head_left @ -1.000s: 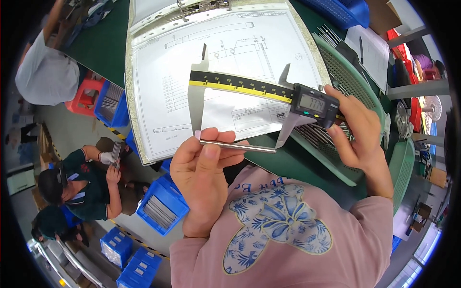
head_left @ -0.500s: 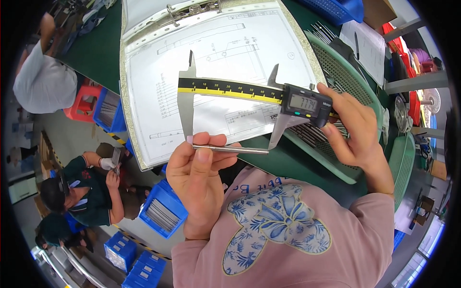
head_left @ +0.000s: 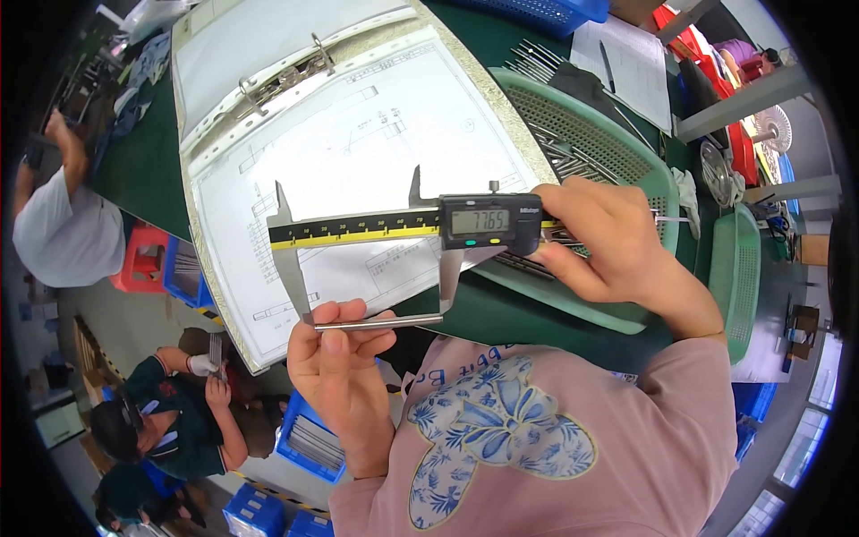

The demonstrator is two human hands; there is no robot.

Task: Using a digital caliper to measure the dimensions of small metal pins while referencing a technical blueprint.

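My left hand (head_left: 335,376) pinches a thin steel rod (head_left: 407,322) between thumb and fingers, holding it nearly level. The rod lies between the lower jaws of a digital caliper (head_left: 358,225), one jaw at each end. Closed round the caliper's display end is my right hand (head_left: 617,237), its thumb below the slide. The caliper has a black and yellow scale and a lit grey display. Behind it, an open ring binder (head_left: 206,161) shows a sheet of technical drawings (head_left: 295,134).
Right of the binder, a green plastic basket (head_left: 658,170) holds many steel rods. A blue basket (head_left: 537,11) and a paper sheet with a pen (head_left: 640,80) are farther back. On the left, a person (head_left: 179,412) holds rods near blue bins (head_left: 309,438).
The caliper, rod and both hands have shifted left and lower in the picture as the view turned. The jaws have met the rod's ends more squarely, and the display reading has changed.
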